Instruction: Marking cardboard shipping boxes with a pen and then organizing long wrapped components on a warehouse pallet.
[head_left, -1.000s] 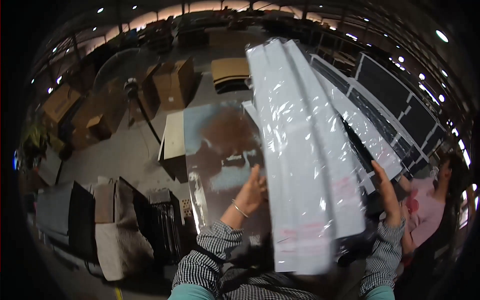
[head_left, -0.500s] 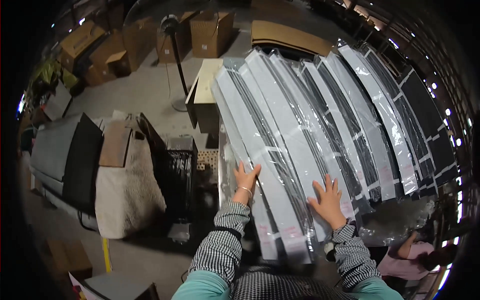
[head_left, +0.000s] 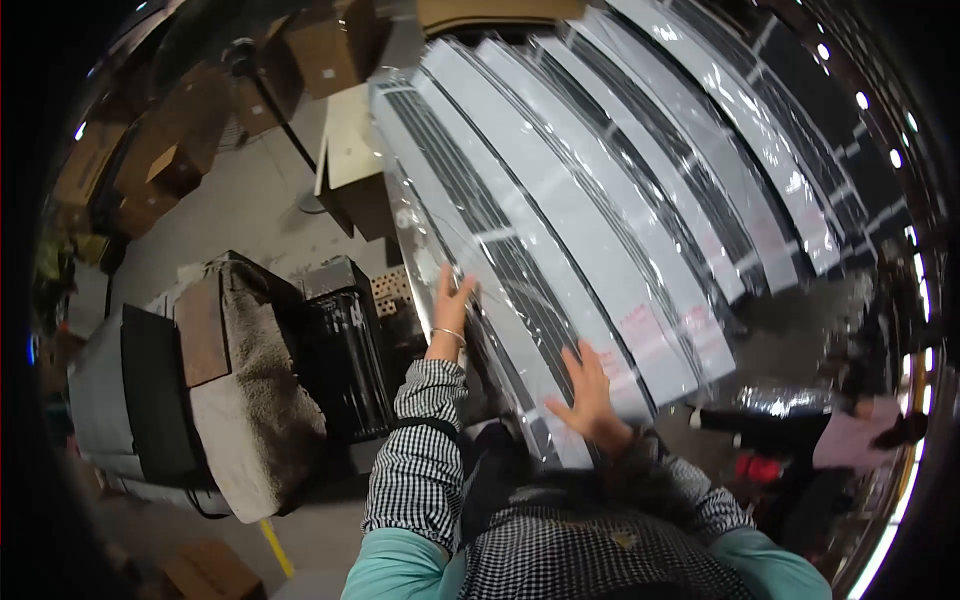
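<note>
Long flat packages [head_left: 560, 220] in clear plastic, with white and dark strips, lie fanned in an overlapping row on a table. At the left edge of the leftmost package [head_left: 490, 235], my left hand [head_left: 452, 310] has its fingers apart. A thin band circles that wrist. My right hand [head_left: 590, 400] is spread over the near end of the packages, its fingers stretched out beside a dark strip. Whether its palm touches the plastic is hard to tell. Neither hand is closed round anything. Checked sleeves cover both forearms.
Left of the table stand a black plastic-wrapped stack [head_left: 345, 350] and a pile draped with beige cloth [head_left: 250, 420]. Cardboard boxes [head_left: 325, 50] and a stand with a dark pole [head_left: 275, 110] are behind. A person in pink [head_left: 855, 435] is at the lower right.
The view has turned, shifting the surroundings. My right hand has moved left and nearer to me over the packages. My left hand remains by the leftmost package's edge.
</note>
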